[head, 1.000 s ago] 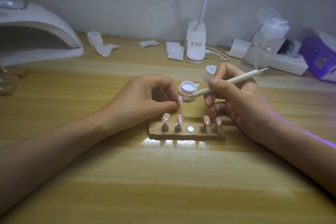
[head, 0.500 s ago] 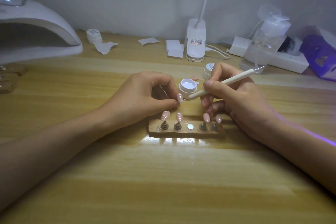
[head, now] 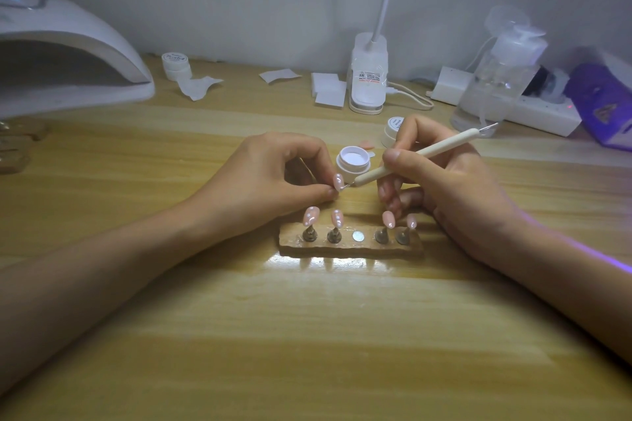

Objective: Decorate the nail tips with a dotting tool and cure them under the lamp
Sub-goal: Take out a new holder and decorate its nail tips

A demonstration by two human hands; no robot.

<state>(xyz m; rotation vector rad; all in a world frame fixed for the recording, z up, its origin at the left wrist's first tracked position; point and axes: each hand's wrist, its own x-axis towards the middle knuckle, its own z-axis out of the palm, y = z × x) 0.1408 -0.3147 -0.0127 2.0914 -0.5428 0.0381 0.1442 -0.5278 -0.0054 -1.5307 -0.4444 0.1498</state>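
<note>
My left hand [head: 273,178] pinches a pink nail tip [head: 338,182] on its small stand between thumb and fingers. My right hand [head: 441,181] grips a cream dotting tool [head: 420,154] like a pen, and the tool's metal point touches the held nail tip. Just behind stands an open white gel pot [head: 353,161]. In front lies a wooden holder [head: 349,243] with several pink nail tips on metal stands, some bearing white dots, and one bare round magnet [head: 357,235] in the middle. The white curing lamp [head: 68,55] sits at the far left.
A desk lamp base [head: 368,79] with a cable stands at the back, with paper wipes beside it. A closed white pot [head: 176,64] is near the curing lamp, another pot [head: 393,131] behind my right hand. A pump bottle [head: 499,79], power strip and purple device are at the right.
The dotting tool's point has come down from the gel pot's rim to the nail tip that my left hand holds. My left hand has stayed in place.
</note>
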